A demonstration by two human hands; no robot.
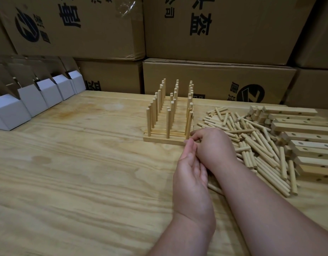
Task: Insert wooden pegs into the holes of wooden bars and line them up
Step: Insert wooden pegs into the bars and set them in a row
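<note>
My left hand [191,174] lies palm-up and relaxed on the table [76,172], holding nothing. My right hand [213,145] sits just beyond it, fingers curled at the right end of the nearest bar [163,139]; whether they pinch anything I cannot tell. That bar carries three upright pegs, fronting the row of finished bars [170,108]. To the right lie loose pegs [255,145] and empty bars [303,133]. The pegs look light, stiff and smooth; I would pinch one mid-shaft.
</note>
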